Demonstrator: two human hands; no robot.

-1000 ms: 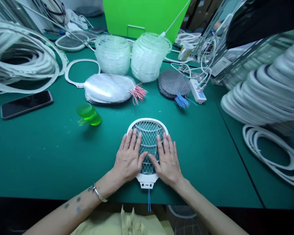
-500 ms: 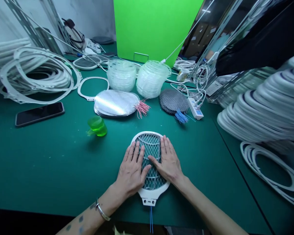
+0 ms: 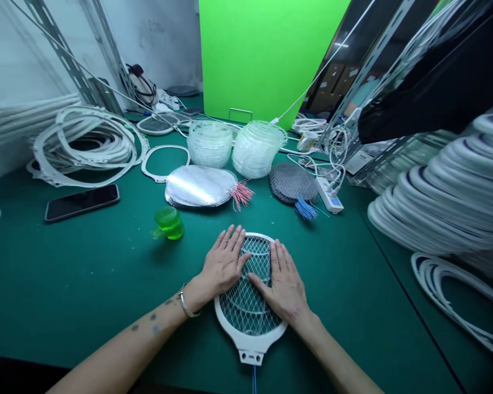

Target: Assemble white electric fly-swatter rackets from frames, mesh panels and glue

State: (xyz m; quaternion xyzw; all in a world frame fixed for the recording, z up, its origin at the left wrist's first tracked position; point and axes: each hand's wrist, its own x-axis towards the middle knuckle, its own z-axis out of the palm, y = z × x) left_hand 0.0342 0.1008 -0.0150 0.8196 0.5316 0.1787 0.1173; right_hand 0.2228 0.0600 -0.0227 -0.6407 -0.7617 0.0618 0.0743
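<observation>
A white oval racket head (image 3: 252, 306) with metal mesh, like that of an electric fly swatter, lies flat on the green table before me. Blue wires (image 3: 254, 377) trail from its neck toward the table's front edge. My left hand (image 3: 224, 262) rests flat across the upper left of the frame and mesh, fingers stretched out. Along the right side lies my right hand (image 3: 285, 282), palm down, its fingers straight and thumb over the mesh. Neither hand is wrapped round anything. Both palms cover parts of the rim.
Beyond the hands are a green cup (image 3: 169, 223), silvery mesh sheets (image 3: 201, 186) with red wires and dark mesh sheets (image 3: 293, 183) with blue wires. A phone (image 3: 82, 202) and white frames (image 3: 86, 148) lie left. Stacked white frames (image 3: 439, 202) rise at right, near a power strip (image 3: 329, 196).
My left hand has slid up along the racket head toward its top left. The right hand stays on the right side. The view has shifted slightly, so things appear lower.
</observation>
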